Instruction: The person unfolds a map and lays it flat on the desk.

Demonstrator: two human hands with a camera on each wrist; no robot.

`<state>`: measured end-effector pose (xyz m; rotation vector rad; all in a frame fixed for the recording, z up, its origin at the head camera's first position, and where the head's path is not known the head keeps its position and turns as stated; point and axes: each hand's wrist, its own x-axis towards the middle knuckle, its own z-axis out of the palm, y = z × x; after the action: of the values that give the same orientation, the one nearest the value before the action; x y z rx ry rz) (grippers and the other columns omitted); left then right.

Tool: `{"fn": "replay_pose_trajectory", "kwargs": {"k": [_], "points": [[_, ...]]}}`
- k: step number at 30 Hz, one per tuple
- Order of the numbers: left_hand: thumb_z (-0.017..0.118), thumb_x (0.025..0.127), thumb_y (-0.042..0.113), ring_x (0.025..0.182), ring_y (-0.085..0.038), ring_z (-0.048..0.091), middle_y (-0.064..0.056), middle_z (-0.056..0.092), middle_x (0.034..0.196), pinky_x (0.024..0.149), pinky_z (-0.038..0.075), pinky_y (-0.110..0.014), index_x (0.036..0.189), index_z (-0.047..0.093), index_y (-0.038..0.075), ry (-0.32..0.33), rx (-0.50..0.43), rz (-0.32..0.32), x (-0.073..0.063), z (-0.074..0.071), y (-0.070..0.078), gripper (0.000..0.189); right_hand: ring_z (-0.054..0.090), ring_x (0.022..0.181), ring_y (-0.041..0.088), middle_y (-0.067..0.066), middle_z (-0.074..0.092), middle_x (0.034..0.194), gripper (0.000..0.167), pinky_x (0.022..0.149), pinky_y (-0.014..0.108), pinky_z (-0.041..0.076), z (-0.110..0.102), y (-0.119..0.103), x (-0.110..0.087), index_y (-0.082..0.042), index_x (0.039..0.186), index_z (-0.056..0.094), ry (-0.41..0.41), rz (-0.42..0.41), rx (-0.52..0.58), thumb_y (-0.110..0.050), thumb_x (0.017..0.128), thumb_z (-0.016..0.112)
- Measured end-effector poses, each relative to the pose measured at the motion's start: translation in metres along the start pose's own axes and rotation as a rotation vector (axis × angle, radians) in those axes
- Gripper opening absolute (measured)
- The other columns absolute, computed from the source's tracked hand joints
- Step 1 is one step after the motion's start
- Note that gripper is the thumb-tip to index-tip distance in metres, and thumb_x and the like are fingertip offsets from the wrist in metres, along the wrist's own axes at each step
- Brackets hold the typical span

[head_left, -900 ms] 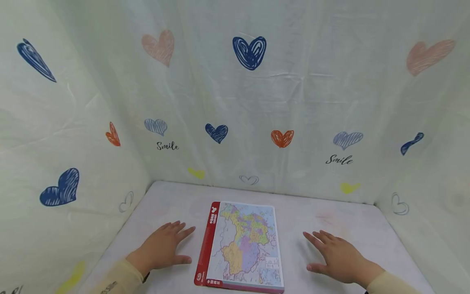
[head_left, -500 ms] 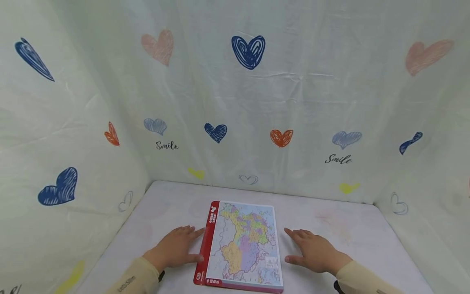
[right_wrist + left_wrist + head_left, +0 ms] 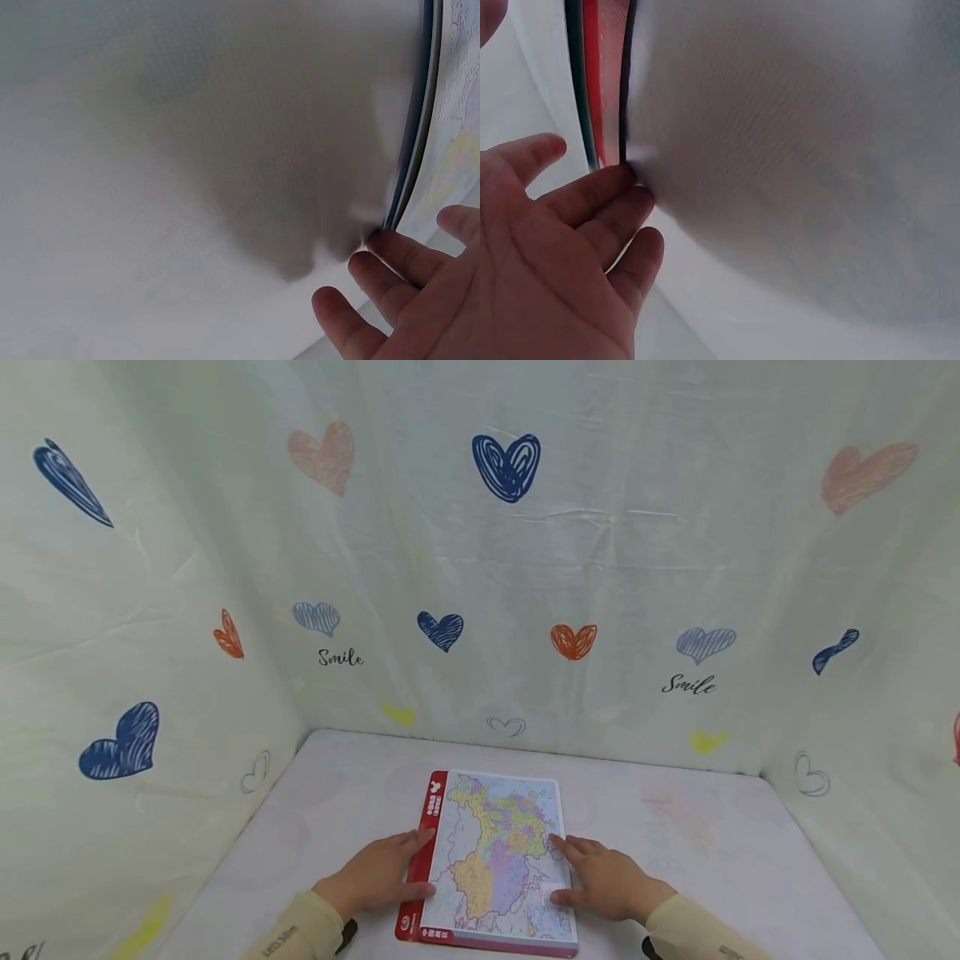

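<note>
A flat, thick-edged map board (image 3: 498,852), printed with a coloured map and a red band down its left side, lies on the table. My left hand (image 3: 378,875) is at its left side, thumb and forefinger over the red band. In the left wrist view, the other fingertips (image 3: 626,176) meet the lower part of the board's edge (image 3: 604,82). On the opposite side, my right hand (image 3: 611,883) has its thumb and forefinger over the map's right margin. Its other fingertips (image 3: 382,238) are right at the dark edge in the right wrist view. Fingers of both hands are extended and slightly bent.
The board rests on a white table (image 3: 697,827) with faint printed patches. A pale curtain (image 3: 510,568) with hearts and "Smile" lettering hangs behind the table and along both sides.
Both hands have moved inward from the table on either side and reached the map board's left and right edges. The board has stayed in place.
</note>
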<state>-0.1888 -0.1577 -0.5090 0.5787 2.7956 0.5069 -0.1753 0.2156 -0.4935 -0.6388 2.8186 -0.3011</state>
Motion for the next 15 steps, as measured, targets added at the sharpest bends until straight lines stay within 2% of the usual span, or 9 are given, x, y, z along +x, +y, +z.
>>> {"fn": "replay_pose_trajectory", "kwargs": {"k": [3, 6, 11, 13, 15], "points": [[0.074, 0.081, 0.057, 0.13, -0.038, 0.049, -0.014, 0.054, 0.141, 0.1, 0.041, -0.058, 0.149, 0.047, 0.01, 0.01, -0.035, -0.001, 0.002, 0.0008, 0.0009, 0.086, 0.049, 0.127, 0.043, 0.022, 0.05, 0.143, 0.09, 0.095, 0.06, 0.044, 0.002, -0.0014, 0.0009, -0.011, 0.151, 0.043, 0.009, -0.006, 0.002, -0.067, 0.084, 0.063], [0.076, 0.082, 0.05, 0.129, -0.039, 0.048, -0.015, 0.054, 0.139, 0.1, 0.041, -0.059, 0.148, 0.047, 0.008, 0.028, -0.107, -0.03, 0.0041, 0.0005, 0.0018, 0.084, 0.049, 0.128, 0.043, 0.022, 0.049, 0.143, 0.09, 0.094, 0.06, 0.044, 0.0046, -0.0016, 0.0018, -0.012, 0.151, 0.043, 0.004, 0.0, -0.002, -0.069, 0.084, 0.062], [0.083, 0.08, 0.032, 0.127, -0.037, 0.05, -0.014, 0.055, 0.135, 0.098, 0.044, -0.057, 0.147, 0.049, 0.008, 0.068, -0.217, -0.065, 0.0058, -0.0028, 0.0032, 0.078, 0.048, 0.128, 0.043, 0.022, 0.047, 0.145, 0.091, 0.093, 0.061, 0.045, 0.0061, -0.0005, 0.0012, -0.012, 0.152, 0.041, 0.005, -0.002, 0.015, -0.068, 0.083, 0.063], [0.084, 0.079, 0.025, 0.12, -0.033, 0.054, -0.013, 0.056, 0.131, 0.096, 0.047, -0.053, 0.146, 0.049, 0.009, 0.087, -0.248, -0.057, 0.0066, -0.0038, 0.0028, 0.077, 0.048, 0.128, 0.043, 0.022, 0.046, 0.146, 0.092, 0.093, 0.061, 0.045, 0.0061, 0.0, 0.0007, -0.011, 0.152, 0.04, 0.014, -0.008, 0.026, -0.066, 0.083, 0.065], [0.085, 0.079, 0.019, 0.106, -0.027, 0.058, -0.012, 0.055, 0.127, 0.089, 0.053, -0.045, 0.146, 0.05, 0.008, 0.107, -0.286, -0.047, 0.0087, -0.0036, 0.0024, 0.077, 0.048, 0.128, 0.043, 0.022, 0.047, 0.145, 0.092, 0.093, 0.06, 0.046, 0.006, 0.0004, 0.001, -0.01, 0.152, 0.04, 0.029, -0.008, 0.053, -0.063, 0.082, 0.069]]}}
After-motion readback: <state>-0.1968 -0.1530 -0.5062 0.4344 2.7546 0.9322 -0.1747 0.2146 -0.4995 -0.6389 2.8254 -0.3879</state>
